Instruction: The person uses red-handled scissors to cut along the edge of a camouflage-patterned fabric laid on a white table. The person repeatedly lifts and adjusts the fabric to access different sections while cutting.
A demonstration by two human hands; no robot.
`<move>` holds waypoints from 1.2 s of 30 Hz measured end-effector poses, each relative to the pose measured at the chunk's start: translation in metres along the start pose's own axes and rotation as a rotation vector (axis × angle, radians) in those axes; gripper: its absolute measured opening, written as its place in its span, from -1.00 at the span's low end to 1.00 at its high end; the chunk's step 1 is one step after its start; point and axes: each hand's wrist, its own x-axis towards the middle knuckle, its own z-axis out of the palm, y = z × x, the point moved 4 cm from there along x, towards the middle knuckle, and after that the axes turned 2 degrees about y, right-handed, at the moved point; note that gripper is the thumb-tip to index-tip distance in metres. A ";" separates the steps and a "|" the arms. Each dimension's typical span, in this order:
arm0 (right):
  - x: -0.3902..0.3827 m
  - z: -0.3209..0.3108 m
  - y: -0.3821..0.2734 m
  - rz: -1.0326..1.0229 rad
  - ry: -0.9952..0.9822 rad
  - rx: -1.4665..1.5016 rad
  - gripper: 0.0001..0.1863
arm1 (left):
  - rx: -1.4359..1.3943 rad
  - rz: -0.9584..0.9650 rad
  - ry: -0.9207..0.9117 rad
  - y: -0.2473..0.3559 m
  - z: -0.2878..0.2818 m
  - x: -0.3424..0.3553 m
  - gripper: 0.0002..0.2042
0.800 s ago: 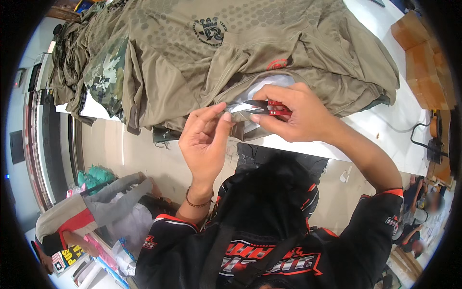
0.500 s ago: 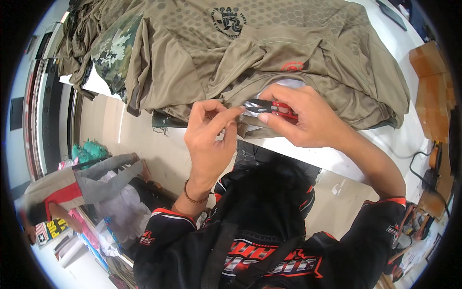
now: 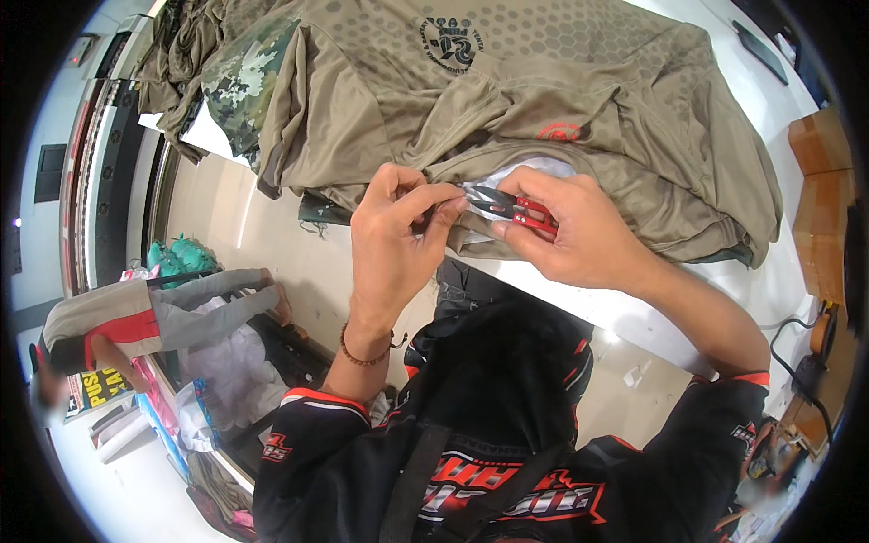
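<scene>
My right hand (image 3: 570, 231) grips a pair of thread snips (image 3: 534, 215) with red handles and dark pointed blades. The blades point left to the fingertips of my left hand (image 3: 398, 226), which are pinched together on something small that I cannot make out. Both hands are over the near edge of an olive-brown shirt (image 3: 344, 109) with a honeycomb pattern, a dark emblem and a red print, lying on a white table (image 3: 792, 86). A white lining (image 3: 543, 167) shows in its opening behind the snips. Camouflage fabric (image 3: 235, 90) lies at the left.
Brown cardboard boxes (image 3: 819, 208) and a black cable (image 3: 797, 326) are at the right. A dark flat object (image 3: 760, 50) lies at the back right. Another person (image 3: 118, 321) is at lower left, near bags and cloth (image 3: 222, 371). A green bundle (image 3: 181, 262) is nearby.
My left hand has risen slightly and its pinched fingertips now meet near the blade tips. The snips have shifted a little to the right. The whole view has shifted slightly.
</scene>
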 end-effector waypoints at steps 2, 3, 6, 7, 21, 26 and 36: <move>0.001 0.001 -0.001 -0.015 0.022 0.006 -0.76 | -0.013 0.026 -0.024 0.001 0.000 0.002 -0.86; 0.002 0.000 -0.002 0.007 0.007 0.007 -0.74 | -0.055 -0.005 -0.013 -0.001 0.000 0.000 -0.87; 0.003 -0.002 -0.006 0.058 -0.041 -0.019 -0.70 | -0.149 -0.058 0.039 -0.008 0.001 -0.006 -0.88; 0.004 -0.002 -0.007 0.065 -0.058 -0.048 -0.69 | -0.157 -0.050 0.068 -0.010 0.003 -0.007 -0.87; 0.001 0.000 -0.002 -0.008 0.028 -0.043 -0.72 | 0.078 0.081 0.064 0.004 0.013 -0.004 -0.88; 0.001 0.001 -0.004 -0.029 0.007 -0.110 -0.73 | 0.030 0.033 0.074 -0.004 0.013 -0.010 -0.84; -0.003 0.009 -0.006 -0.109 0.057 -0.202 -0.79 | -0.227 -0.084 0.138 -0.008 0.011 -0.031 -0.92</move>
